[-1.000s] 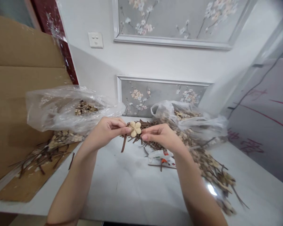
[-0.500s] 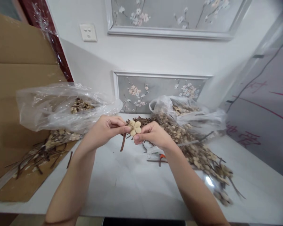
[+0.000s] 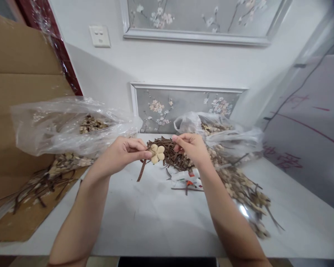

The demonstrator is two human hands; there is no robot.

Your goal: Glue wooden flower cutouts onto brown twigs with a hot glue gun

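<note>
Between the thumb and fingers of my left hand (image 3: 129, 152) is a cream flower (image 3: 157, 154) with rounded petals, face toward me. A brown ribbed strip (image 3: 141, 170) hangs below these fingertips; where its upper end joins is hidden. My right hand (image 3: 191, 147) is apart from the flower, over the right side of a heap of short brown sticks (image 3: 167, 146). Its thumb points left and its fingers are part curled, with nothing visible in them. White tubes (image 3: 185, 175) with orange-red parts lie below it, partly behind the right forearm.
A clear plastic bag (image 3: 52, 126) with small pale pieces stands left, above stems on cardboard (image 3: 19, 226). Another plastic bag (image 3: 233, 139) and a long pile of pale flowers (image 3: 239, 185) lie right. Behind the white table (image 3: 156, 222) is a wall with framed panels (image 3: 189, 89).
My right hand has let go of the flower and moved right and up, over the sticks. My left hand keeps the flower. The view has shifted slightly.
</note>
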